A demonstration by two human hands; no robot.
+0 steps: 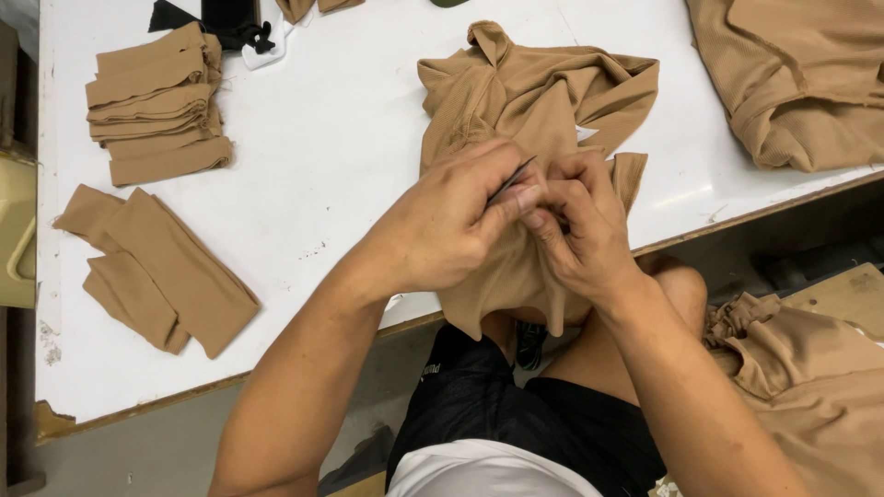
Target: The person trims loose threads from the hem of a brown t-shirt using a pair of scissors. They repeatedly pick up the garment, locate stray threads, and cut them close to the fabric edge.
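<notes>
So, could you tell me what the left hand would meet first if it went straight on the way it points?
Most likely the right hand, directly ahead of the left hand over the tan garment.

Lighting: bright, even overhead light | Glare: white table [322,166] nearly blown out, faint sheen streak toward its right edge | Shadows: soft and short beside the folded tan pieces [157,97] on that table; dark below its front edge | Focus: sharp at centre, slight softness at the hands | Distortion: mild wide-angle bowing of the table's edges
</notes>
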